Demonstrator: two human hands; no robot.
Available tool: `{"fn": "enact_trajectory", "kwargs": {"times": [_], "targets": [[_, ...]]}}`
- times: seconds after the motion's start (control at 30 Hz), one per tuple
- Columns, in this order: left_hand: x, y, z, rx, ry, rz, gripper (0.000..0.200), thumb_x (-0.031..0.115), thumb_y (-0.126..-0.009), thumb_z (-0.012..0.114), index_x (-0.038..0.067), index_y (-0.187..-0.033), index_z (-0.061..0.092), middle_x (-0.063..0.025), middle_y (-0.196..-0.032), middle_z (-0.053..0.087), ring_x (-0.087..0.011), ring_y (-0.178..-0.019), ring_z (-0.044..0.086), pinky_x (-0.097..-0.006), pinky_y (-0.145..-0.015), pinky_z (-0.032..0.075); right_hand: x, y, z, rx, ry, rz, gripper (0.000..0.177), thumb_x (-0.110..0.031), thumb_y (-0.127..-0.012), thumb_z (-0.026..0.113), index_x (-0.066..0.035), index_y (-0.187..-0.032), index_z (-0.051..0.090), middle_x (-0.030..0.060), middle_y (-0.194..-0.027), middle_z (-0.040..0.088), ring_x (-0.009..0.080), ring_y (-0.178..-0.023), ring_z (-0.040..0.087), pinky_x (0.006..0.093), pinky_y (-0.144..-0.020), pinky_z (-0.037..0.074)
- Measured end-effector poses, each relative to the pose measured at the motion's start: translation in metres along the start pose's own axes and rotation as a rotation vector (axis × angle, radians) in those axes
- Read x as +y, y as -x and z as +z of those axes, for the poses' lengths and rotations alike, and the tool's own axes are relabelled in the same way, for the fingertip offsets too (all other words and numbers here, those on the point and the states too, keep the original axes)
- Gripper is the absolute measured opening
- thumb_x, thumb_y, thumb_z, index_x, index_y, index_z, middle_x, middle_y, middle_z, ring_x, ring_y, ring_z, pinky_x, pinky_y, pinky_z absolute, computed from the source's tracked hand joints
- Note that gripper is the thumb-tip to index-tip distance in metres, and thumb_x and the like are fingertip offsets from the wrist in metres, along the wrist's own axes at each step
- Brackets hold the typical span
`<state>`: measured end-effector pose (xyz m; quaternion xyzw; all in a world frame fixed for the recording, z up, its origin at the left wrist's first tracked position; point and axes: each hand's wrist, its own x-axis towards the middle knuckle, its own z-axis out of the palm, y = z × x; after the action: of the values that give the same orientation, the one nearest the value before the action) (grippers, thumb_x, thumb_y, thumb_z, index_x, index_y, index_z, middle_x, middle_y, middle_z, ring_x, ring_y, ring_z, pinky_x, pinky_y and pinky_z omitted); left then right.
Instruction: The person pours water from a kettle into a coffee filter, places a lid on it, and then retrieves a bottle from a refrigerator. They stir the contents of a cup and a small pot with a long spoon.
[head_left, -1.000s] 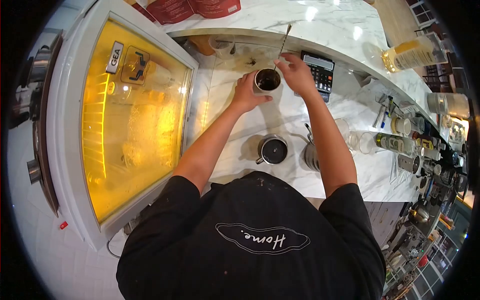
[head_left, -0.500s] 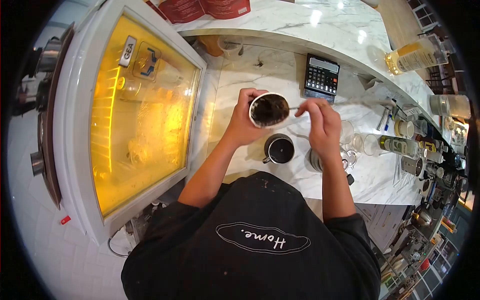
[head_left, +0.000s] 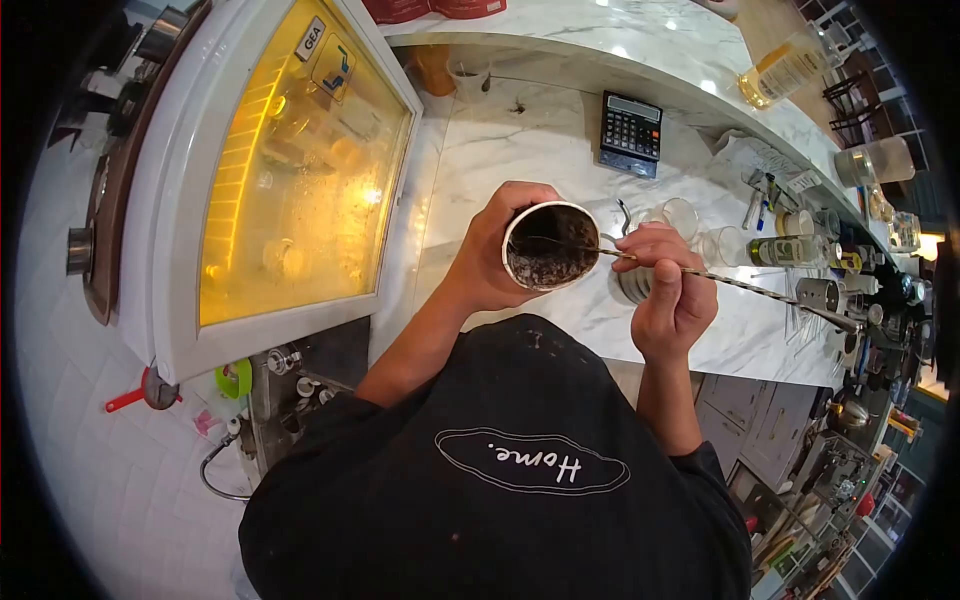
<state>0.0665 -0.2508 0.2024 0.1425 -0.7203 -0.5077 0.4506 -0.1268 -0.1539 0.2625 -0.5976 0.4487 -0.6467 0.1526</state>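
My left hand is wrapped round a white-rimmed cup, tilted so that its mouth faces me. Dark brown, partly foamy residue coats the inside of the cup. Between the fingers and thumb of my right hand is a long bar spoon with a twisted metal shaft. One end of the spoon reaches into the cup; its other end points out to the right. Just behind the right hand, clear glasses stand on the marble counter.
A calculator lies toward the back of the counter. On the left is a glass-doored fridge, lit yellow. Bottles, jars and tools crowd the right side, and another bottle is on the raised ledge.
The cup has come closer to me and now covers where the dark mug stood. My right hand has lowered, with the bar spoon still in the cup. The view has shifted.
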Motion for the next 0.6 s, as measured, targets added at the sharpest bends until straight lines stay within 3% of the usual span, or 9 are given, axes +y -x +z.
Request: {"fn": "enact_trajectory", "kwargs": {"times": [0.23,0.5,0.6], "targets": [[0.021,0.004,0.005,-0.015,-0.074,0.130,0.085,0.005,-0.064,0.094,0.007,-0.134,0.046,-0.0153,-0.125,0.056,-0.0284,-0.118,0.058,-0.0389,-0.099,0.049,-0.020,0.008,-0.002,-0.017,-0.002,-0.091,0.024,-0.013,-0.106,0.053,0.003,-0.094,0.066,0.0156,-0.086,0.072,0.0244,-0.077,0.069,0.0435,-0.087,0.051],[0.034,0.015,0.008,-0.018,-0.103,0.183,0.084,0.004,-0.063,0.095,0.007,-0.133,0.047,-0.0164,-0.124,0.057,-0.0288,-0.117,0.059,-0.0378,-0.098,0.050,-0.033,0.024,-0.004,-0.013,0.007,-0.050,0.026,-0.016,-0.107,0.051,0.003,-0.095,0.066,0.0153,-0.089,0.073,0.0230,-0.077,0.070,0.0434,-0.089,0.050],[0.036,0.018,0.010,-0.022,-0.113,0.186,0.084,0.004,-0.063,0.095,0.006,-0.133,0.048,-0.0164,-0.124,0.057,-0.0286,-0.117,0.059,-0.0373,-0.098,0.050,-0.035,0.028,-0.007,-0.071,0.041,-0.057,0.031,-0.021,-0.111,0.044,0.002,-0.101,0.061,0.0185,-0.091,0.072,0.0253,-0.081,0.070,0.0487,-0.099,0.049]]}}
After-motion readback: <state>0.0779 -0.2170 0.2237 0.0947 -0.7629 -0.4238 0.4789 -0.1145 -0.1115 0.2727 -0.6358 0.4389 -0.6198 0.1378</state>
